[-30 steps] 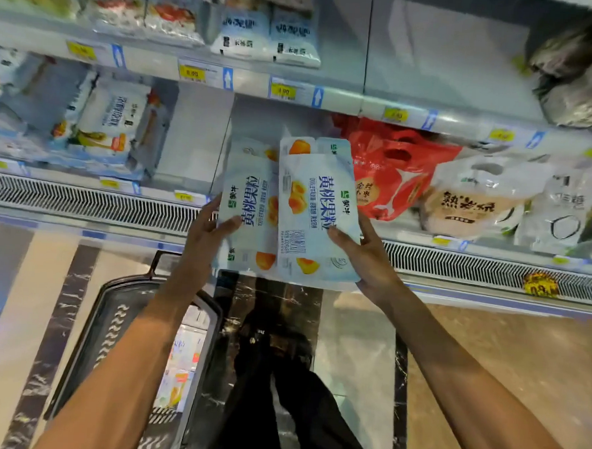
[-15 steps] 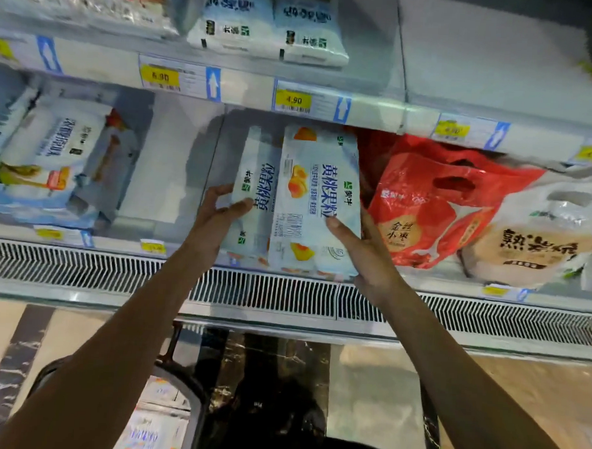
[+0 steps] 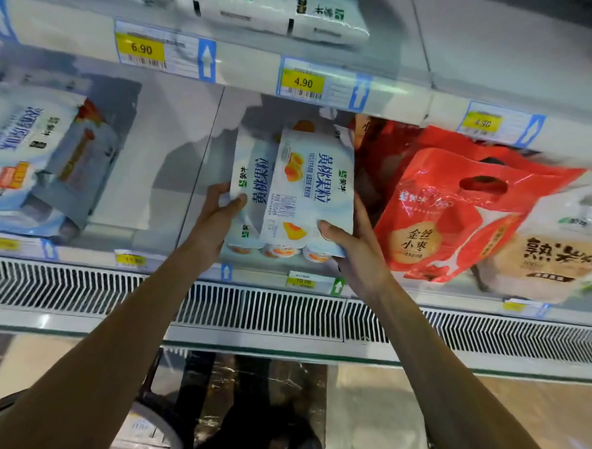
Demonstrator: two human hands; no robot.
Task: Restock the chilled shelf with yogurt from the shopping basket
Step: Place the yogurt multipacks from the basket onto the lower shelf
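Sliding two white-and-blue peach-printed yogurt multipacks [image 3: 308, 185], over the floor a second ago, onto the chilled shelf [image 3: 90, 255] at frame centre, gripping one in the left hand [image 3: 217, 220], one in the right hand [image 3: 356, 253], likely nearly finishing this placement.

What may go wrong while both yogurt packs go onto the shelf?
1. The right pack is close beside the red bag; pushing in may snag it.
2. The left hand and right hand grip only outer sides, so the left pack may slip.
3. Both packs are near the shelf lip; released early, they may tip out.
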